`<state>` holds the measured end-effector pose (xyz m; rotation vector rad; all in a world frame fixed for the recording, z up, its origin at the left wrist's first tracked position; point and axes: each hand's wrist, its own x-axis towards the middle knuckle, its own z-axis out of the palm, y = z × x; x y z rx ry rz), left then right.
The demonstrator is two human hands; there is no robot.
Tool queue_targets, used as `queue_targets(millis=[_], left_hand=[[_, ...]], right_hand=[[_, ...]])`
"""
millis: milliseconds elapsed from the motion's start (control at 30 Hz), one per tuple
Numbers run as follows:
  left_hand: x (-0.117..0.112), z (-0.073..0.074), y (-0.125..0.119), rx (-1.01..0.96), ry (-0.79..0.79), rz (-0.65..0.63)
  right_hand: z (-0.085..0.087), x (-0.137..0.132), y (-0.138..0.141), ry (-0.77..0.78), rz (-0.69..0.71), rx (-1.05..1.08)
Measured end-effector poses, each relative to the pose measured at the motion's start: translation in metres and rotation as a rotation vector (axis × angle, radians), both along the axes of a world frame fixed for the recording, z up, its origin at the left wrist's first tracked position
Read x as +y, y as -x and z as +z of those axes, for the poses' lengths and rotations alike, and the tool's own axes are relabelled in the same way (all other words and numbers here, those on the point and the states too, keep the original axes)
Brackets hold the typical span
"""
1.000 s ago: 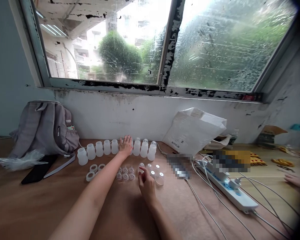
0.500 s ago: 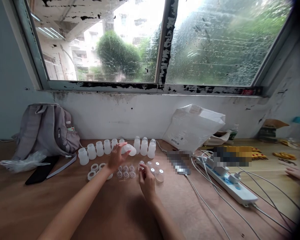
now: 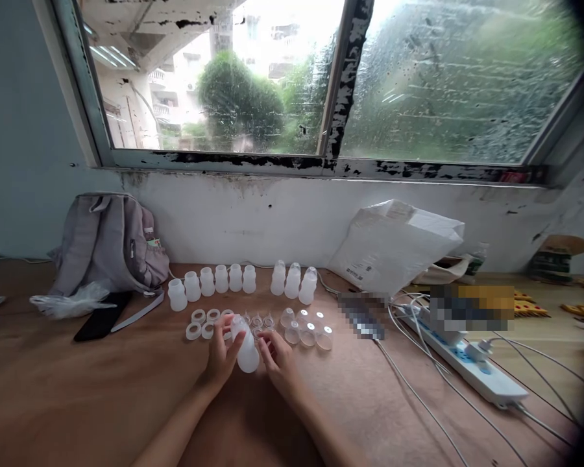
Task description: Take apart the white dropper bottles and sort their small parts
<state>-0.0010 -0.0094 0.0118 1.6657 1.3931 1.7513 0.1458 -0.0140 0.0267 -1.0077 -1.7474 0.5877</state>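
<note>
My left hand (image 3: 222,353) is closed round a frosted white baby bottle (image 3: 247,353), held tilted above the table in front of me. My right hand (image 3: 275,357) is close beside the bottle's right side, its thumb and fingers pinched together; whether anything small is between them I cannot make out. Just behind the hands stand several clear bottle nipples (image 3: 268,321), partly hidden. White collar rings (image 3: 193,331) lie in rows to the left, some behind my left hand. Several clear domed caps (image 3: 308,335) stand to the right of my right hand.
Open bottles (image 3: 207,283) line up at the back left, with three capped bottles (image 3: 292,283) to their right. A grey backpack (image 3: 107,243), a black flat case (image 3: 102,318), a white bag (image 3: 399,243), a phone (image 3: 365,321) and a power strip (image 3: 486,376) with cables surround them.
My left hand has brought the bottle from the back row down toward me. My right hand has moved from the caps to beside the bottle. The view has shifted left.
</note>
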Motion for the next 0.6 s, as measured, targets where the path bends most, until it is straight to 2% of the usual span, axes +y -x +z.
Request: queue_targets(millis=[100, 267, 367, 467, 600], left_hand=[[-0.001, -0.002, -0.001, 0.053, -0.004, -0.071], [-0.008, -0.005, -0.010, 0.243, 0.153, -0.336], [-0.011, -0.004, -0.014, 0.272, 0.218, -0.312], [-0.015, 0.002, -0.014, 0.285, 0.236, -0.268], [-0.022, 0.014, -0.013, 0.261, 0.271, -0.356]], right_hand=[[-0.001, 0.001, 0.000, 0.052, 0.026, -0.009], [0.002, 0.005, -0.004, 0.099, 0.016, 0.036], [0.003, 0.007, -0.007, 0.150, -0.002, 0.111], [0.006, 0.007, -0.010, 0.177, 0.011, 0.190], [0.013, 0.004, -0.009, 0.197, 0.102, 0.285]])
